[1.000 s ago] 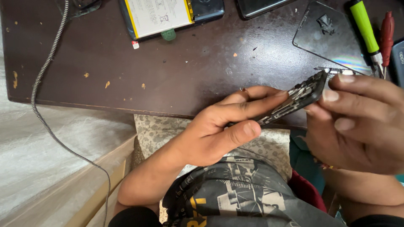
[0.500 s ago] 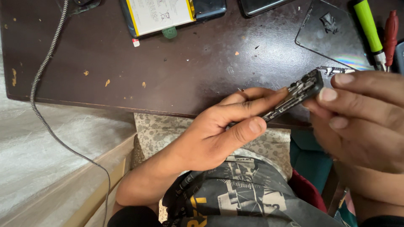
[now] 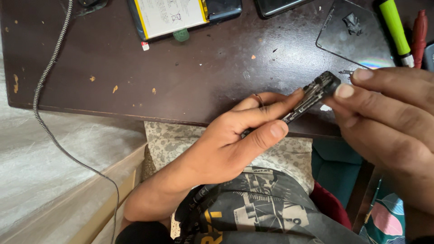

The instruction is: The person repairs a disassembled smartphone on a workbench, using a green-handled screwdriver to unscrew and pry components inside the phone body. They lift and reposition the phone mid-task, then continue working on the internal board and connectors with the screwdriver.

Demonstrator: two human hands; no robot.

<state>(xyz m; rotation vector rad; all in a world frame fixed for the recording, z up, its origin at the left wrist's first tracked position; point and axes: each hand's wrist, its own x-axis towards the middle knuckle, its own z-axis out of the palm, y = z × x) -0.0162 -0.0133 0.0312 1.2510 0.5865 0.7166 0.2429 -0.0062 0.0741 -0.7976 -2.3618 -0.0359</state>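
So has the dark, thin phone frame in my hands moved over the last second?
Yes, slightly. The phone frame, pinched between the left hand and right hand, has edged left against the glossy dark panel lying on the table.

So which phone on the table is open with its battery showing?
The opened phone at the top left of the table: its white battery shows. The dark phone beside it shows only a plain dark surface.

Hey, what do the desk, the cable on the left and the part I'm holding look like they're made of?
Desk: probably dark-stained wood or veneer, semi-gloss; chipped spots show paler material beneath.
Cable: apparently braided fabric sheath, going by its black-and-white woven pattern.
Part, held by the left hand and right hand: looks like dark plastic and metal, with small shiny bits along its edge; finer detail is too small to tell.
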